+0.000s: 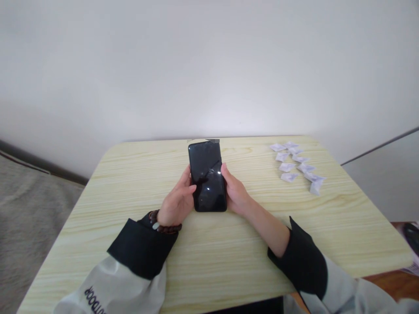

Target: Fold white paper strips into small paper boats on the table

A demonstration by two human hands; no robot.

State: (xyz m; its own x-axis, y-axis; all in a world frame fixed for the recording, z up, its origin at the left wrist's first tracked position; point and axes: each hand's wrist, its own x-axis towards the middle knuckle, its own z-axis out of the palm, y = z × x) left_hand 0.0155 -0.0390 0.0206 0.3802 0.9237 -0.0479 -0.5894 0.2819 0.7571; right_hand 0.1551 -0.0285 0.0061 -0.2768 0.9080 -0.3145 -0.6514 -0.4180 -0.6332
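Between my two hands is a black smartphone (208,179), its screen dark with a few reflections, its top leaning slightly left. My left hand (178,200) grips its left edge, thumb on the front and fingers partly hidden behind. On the opposite edge, my right hand (236,194) closes round the phone with the thumb along its side; the other fingers are out of sight behind it. A dark beaded bracelet (163,224) circles my left wrist.
Several small folded white paper pieces (287,167) lie in a cluster on the right of the pale wood-grain table (209,257). A white wall (209,65) rises behind the table. A grey fabric surface (29,218) is at the left, and a dark object (410,235) sits beyond the right edge.
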